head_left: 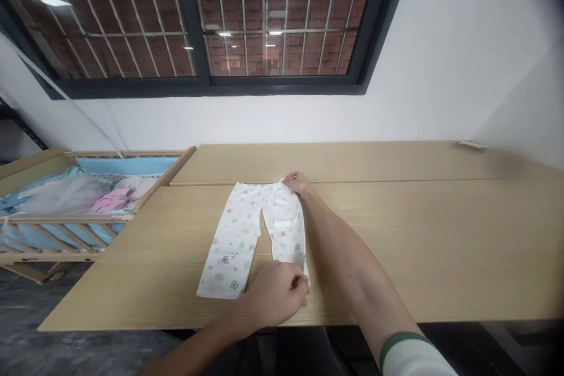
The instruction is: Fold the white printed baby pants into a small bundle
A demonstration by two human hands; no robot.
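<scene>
A pair of small white baby trousers with a green printed pattern lies flat on the wooden table, waistband away from me. My left hand is closed in a pinch on the hem of the right leg, near the table's front edge. My right hand reaches across to the far right corner of the waistband, fingers closed on the cloth. The left leg lies free, its hem near the front edge.
A wooden baby cot with blue lining, a white net and pink clothes stands against the table's left end. A small pale block lies at the table's far right. White wall and a barred window are behind.
</scene>
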